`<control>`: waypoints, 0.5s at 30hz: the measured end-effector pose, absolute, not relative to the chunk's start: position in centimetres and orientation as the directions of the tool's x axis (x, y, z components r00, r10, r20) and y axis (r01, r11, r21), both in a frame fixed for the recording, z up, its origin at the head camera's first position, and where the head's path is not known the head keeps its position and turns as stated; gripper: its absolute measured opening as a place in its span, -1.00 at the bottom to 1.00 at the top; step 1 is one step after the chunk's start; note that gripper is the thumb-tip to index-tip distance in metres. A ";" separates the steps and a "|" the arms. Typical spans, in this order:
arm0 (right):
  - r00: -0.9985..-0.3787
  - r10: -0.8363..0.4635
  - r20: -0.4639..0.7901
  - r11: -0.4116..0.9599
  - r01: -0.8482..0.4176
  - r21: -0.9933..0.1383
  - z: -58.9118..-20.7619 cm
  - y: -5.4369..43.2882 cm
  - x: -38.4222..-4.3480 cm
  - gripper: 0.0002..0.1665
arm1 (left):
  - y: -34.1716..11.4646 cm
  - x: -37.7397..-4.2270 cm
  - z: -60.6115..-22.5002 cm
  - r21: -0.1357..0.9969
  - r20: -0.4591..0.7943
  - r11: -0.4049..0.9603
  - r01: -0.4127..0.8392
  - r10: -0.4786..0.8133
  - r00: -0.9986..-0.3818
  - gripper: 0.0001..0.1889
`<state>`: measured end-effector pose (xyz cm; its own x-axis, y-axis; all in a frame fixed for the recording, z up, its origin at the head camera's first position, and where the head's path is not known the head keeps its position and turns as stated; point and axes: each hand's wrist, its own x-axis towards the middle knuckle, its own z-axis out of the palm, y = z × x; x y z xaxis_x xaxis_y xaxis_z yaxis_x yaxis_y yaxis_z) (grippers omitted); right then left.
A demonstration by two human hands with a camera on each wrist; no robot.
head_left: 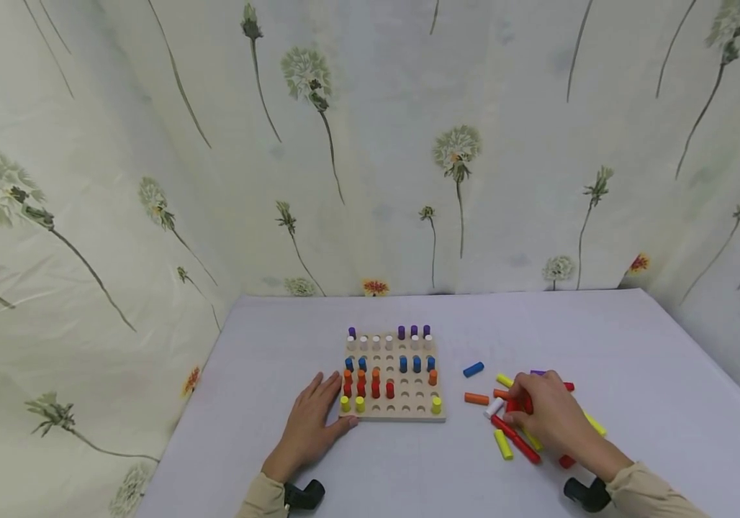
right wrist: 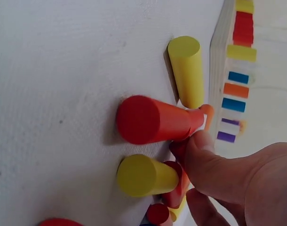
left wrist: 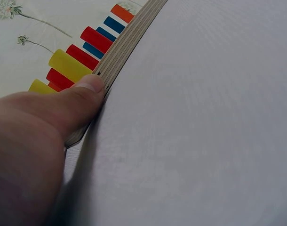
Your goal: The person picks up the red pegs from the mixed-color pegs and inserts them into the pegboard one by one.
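A wooden pegboard [head_left: 392, 415] holds rows of yellow, red, orange, blue, white and purple pegs. My left hand [head_left: 310, 423] lies at its left side, fingers extended along the edge. In the left wrist view the left thumb [left wrist: 87, 96] presses the board's front corner, beside a yellow peg [left wrist: 70, 66]. Over the loose pegs to the right, my right hand [head_left: 553, 409] pinches a red peg [right wrist: 178, 149], partly hidden by the thumb and fingers. Close by lie a larger red peg [right wrist: 148, 120] and a yellow peg [right wrist: 141, 176].
Right of the board are a loose blue peg [head_left: 474, 369], an orange peg [head_left: 476, 398], a white peg [head_left: 494, 408] and a yellow peg [head_left: 503, 444]. The white table [head_left: 214, 367] meets a flower-patterned cloth [head_left: 370, 165] at its back and sides.
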<state>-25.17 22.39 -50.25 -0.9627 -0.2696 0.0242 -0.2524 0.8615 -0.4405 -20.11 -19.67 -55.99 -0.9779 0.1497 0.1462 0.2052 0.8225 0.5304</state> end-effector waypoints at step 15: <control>-0.957 -0.272 0.103 0.814 -0.286 -0.505 -49.7 21.3 -24.2 -0.83 | -19.5 -20.2 -56.0 0.522 0.138 0.827 0.207 0.158 -0.978 -0.12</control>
<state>-24.17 21.30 -49.73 -0.9568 -0.2719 0.1032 -0.2859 0.8145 -0.5049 -20.15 -19.55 -55.96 -0.9779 0.1576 0.1376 0.2069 0.8272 0.5225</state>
